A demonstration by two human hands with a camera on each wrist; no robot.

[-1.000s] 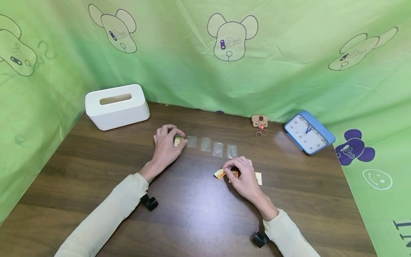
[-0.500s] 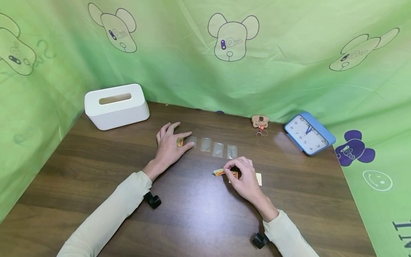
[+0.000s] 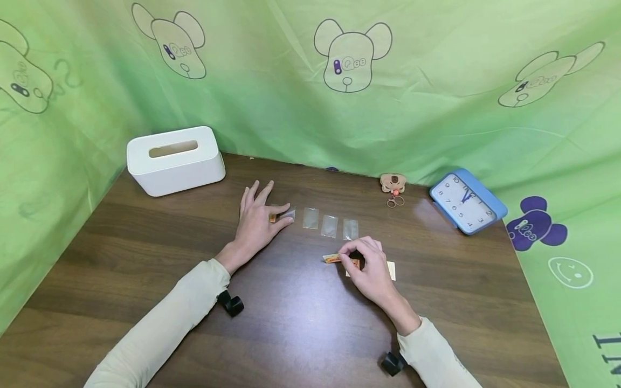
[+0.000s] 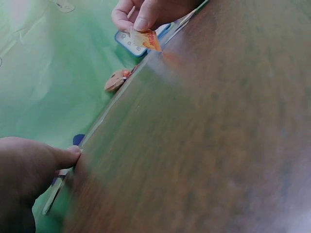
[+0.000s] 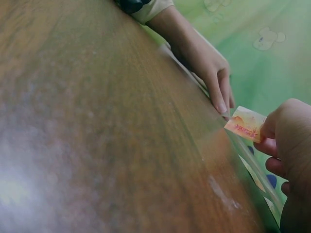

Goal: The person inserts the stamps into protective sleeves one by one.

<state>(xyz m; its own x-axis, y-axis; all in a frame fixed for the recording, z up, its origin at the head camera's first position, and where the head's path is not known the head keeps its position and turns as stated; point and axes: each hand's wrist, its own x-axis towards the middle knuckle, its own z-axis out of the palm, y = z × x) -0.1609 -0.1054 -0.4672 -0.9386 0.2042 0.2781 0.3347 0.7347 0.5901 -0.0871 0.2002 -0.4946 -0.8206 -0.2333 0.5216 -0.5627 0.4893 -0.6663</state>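
Observation:
Near the left end of a row of small clear plastic sleeves (image 3: 311, 219), my left hand (image 3: 254, 223) pinches the edge of the leftmost sleeve (image 3: 289, 214) between thumb and index finger; its other fingers are spread. A small orange-and-yellow card (image 3: 273, 217) shows partly beneath that hand. My right hand (image 3: 371, 272) pinches another small printed card (image 3: 332, 258) by thumb and fingertips, raised above the table; the right wrist view shows its orange print (image 5: 245, 124). More small cards (image 3: 391, 270) lie under and beside the right hand, partly hidden by it.
A white tissue box (image 3: 177, 161) stands at the back left of the wooden table (image 3: 301, 334). Toward the back right are a bear-shaped trinket (image 3: 392, 182) with rings and a blue clock (image 3: 468, 200). Green printed cloth (image 3: 271, 108) hangs behind.
My left hand has shifted right from the left card to the leftmost sleeve, spread its other fingers, and tilted the sleeve up. The right hand stays put; its card has turned slightly.

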